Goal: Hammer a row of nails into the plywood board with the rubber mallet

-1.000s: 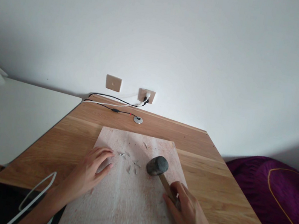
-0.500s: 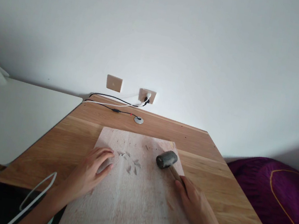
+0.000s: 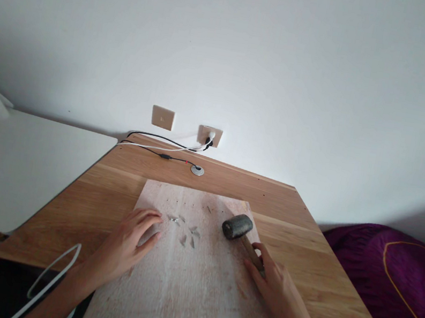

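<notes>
A rubber mallet [image 3: 237,227] with a black head and wooden handle lies low over the pale wooden board [image 3: 172,304]. My right hand [image 3: 277,281] is loosely around its handle, thumb on the near side and fingers on the far side. My left hand [image 3: 127,240] rests on the board's left part, fingers apart and slightly curved, holding nothing. Just right of its fingertips lie several small thin grey pieces [image 3: 184,240], some glinting; their exact kind is too small to tell. A nail-like sliver [image 3: 209,209] is near a row of small dots along the board's far end.
Beneath the board is a wooden desk [image 3: 315,276]. Cables [image 3: 153,147] run along its back to a wall socket [image 3: 209,136]. A white table [image 3: 31,172] adjoins on the left, with a white cable loop [image 3: 74,252] below it. Purple fabric [image 3: 401,272] is at the right.
My right hand has loosened slightly, its thumb and fingers farther forward and wider around the mallet's handle. The mallet, the small pieces and my left hand have stayed in place.
</notes>
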The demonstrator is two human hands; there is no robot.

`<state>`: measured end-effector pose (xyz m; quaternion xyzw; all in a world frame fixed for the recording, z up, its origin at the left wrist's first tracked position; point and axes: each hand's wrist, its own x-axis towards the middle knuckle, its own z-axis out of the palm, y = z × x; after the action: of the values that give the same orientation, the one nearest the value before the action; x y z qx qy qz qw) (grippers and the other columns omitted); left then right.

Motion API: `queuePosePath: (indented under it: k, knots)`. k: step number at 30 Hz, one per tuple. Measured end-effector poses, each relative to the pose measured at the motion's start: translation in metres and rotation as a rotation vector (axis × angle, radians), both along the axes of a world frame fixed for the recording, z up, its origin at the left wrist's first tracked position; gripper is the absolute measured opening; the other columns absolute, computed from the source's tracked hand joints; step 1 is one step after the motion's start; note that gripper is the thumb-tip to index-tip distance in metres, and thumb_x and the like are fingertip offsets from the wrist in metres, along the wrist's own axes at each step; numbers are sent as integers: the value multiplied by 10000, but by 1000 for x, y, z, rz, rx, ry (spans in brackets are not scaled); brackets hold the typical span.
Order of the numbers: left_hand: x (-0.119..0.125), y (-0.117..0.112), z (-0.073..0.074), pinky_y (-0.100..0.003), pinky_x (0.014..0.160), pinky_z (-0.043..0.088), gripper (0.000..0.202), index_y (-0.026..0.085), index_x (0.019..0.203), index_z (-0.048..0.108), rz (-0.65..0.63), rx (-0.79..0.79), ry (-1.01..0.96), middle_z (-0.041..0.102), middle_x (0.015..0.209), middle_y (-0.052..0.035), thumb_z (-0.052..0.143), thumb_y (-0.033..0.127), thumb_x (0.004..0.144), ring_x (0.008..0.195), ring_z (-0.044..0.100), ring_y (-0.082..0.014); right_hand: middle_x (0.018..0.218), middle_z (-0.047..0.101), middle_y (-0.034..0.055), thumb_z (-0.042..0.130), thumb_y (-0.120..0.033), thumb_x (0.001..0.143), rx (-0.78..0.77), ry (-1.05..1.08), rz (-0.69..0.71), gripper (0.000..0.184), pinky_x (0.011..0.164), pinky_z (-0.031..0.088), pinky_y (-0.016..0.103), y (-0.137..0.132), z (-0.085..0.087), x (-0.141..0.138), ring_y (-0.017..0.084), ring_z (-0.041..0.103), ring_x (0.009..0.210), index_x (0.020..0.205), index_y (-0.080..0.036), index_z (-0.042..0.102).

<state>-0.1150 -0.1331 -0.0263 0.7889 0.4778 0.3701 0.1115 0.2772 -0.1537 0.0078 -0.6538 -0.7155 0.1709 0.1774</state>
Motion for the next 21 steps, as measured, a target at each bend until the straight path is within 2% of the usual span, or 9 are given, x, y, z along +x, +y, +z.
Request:
queuePosePath:
  k: [3, 5, 8, 11, 15, 21]
  knots:
    - [0, 0, 0, -448, 1001, 579, 205, 270, 1203, 636, 4, -3, 0, 698, 1216, -67, 564, 338, 1023, 1142, 673, -256, 854, 755, 46, 414, -435, 1017, 4, 53, 27, 315, 735, 551, 386, -1, 8, -6, 275, 762, 785, 1238, -250, 541]
    - [0, 0, 0, -451, 1005, 578, 206, 270, 1203, 635, 6, 4, -2, 699, 1217, -67, 562, 346, 1025, 1142, 673, -256, 793, 713, 6, 411, -461, 1024, -56, 148, 37, 319, 652, 554, 352, -1, 13, -10, 222, 722, 627, 1236, -252, 526]
    - [0, -1, 1, -448, 1003, 579, 205, 266, 1194, 640, 5, 13, 0, 702, 1209, -70, 558, 351, 1026, 1135, 676, -255, 744, 642, -47, 447, -580, 993, -222, 352, -11, 446, 458, 515, 290, 0, 17, -16, 166, 637, 449, 1276, -239, 484]
    - [0, -1, 2, -440, 995, 582, 204, 264, 1192, 643, 10, 9, 6, 704, 1203, -68, 562, 338, 1020, 1129, 678, -254, 766, 631, -49, 447, -634, 974, -328, 481, -22, 526, 372, 475, 252, 2, 15, -17, 155, 636, 439, 1301, -221, 456]
    - [0, -1, 1, -439, 990, 578, 194, 267, 1182, 641, 10, 9, 15, 702, 1199, -66, 561, 335, 1019, 1131, 672, -257, 706, 628, -60, 422, -622, 984, -334, 423, -38, 545, 361, 448, 241, 4, 9, -14, 145, 603, 407, 1322, -198, 473]
    - [-1, 1, 2, -441, 978, 568, 205, 261, 1189, 641, 6, 22, 83, 695, 1196, -71, 564, 329, 1012, 1113, 665, -261, 558, 605, -59, 372, -592, 1029, -286, 298, -2, 486, 465, 469, 263, -2, 10, -18, 185, 637, 457, 1230, -196, 569]
